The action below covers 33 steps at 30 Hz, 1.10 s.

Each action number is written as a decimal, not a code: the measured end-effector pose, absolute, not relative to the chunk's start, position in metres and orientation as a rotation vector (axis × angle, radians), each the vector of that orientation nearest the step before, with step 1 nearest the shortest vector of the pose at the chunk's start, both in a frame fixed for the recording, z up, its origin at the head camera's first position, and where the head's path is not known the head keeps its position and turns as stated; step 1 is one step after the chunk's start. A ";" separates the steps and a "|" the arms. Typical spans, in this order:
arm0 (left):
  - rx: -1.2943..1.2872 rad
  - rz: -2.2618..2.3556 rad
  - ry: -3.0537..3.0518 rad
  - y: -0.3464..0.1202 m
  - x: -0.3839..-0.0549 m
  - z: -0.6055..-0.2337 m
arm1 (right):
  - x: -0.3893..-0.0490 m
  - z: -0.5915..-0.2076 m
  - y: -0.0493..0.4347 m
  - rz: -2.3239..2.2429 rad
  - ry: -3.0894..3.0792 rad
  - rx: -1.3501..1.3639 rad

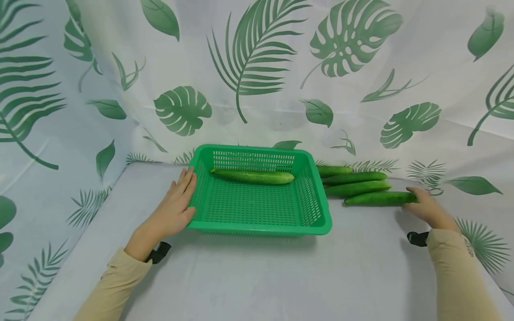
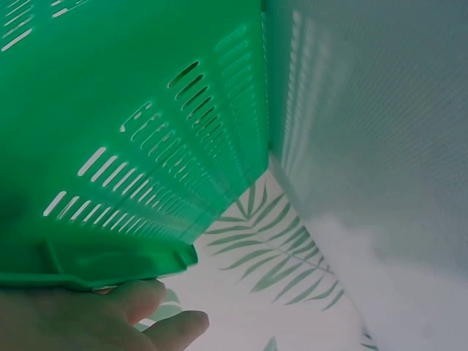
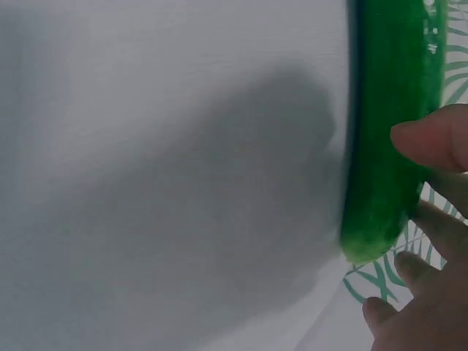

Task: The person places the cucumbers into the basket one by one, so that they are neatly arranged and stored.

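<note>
At the basket's left side, the left hand (image 1: 174, 207) lies along the rim with its fingers straight, touching it rather than curled round it; the left wrist view shows fingertips at that rim. It looks to be steadying the basket (image 1: 257, 229), which sits upright on the white table (image 1: 257, 276). Within the basket, one cucumber (image 1: 254, 177) lies crosswise near the far wall, with plenty of bare floor in front of it.

Right of the basket, three cucumbers (image 1: 355, 179) lie side by side, their left ends hidden behind its wall. The front cucumber (image 1: 373, 199) lies nearest the person in this row, to the right of the basket and apart from it, flat on the table. At the end of it farther from the basket is the right hand (image 1: 427, 208): thumb and forefinger stand on opposite sides of that end and appear to pinch it, while the other fingers are spread off it. How firm the pinch is, I cannot tell.

The step in hand seems to be picking up the front cucumber. The next move, I judge, calls for a secure hold, since a pinch at one end could let the other end droop, then a lift high enough to clear the basket's right rim, with the left hand bracing the opposite side.
</note>
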<state>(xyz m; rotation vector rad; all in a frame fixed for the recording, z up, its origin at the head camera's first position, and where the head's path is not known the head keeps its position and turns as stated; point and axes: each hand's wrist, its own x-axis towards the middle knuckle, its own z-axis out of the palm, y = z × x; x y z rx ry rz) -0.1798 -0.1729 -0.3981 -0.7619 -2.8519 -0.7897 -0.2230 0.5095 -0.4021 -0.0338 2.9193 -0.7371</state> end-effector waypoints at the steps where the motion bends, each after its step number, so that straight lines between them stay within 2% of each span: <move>1: -0.763 -0.793 -2.852 -0.173 -0.180 -0.398 | -0.223 -0.404 0.510 -0.704 2.943 -0.057; 8: -0.784 -0.801 -2.832 -0.170 -0.181 -0.400 | -0.209 -0.414 0.512 -0.895 2.928 -0.010; 20: -0.769 -0.803 -2.878 -0.171 -0.182 -0.398 | -0.157 -0.436 0.500 -1.324 2.968 0.207; 27: -0.770 -0.789 -2.871 -0.174 -0.181 -0.397 | -0.150 -0.451 0.500 -1.623 2.797 0.355; 33: -0.766 -0.794 -2.870 -0.174 -0.179 -0.398 | -0.146 -0.453 0.504 -1.501 2.753 0.416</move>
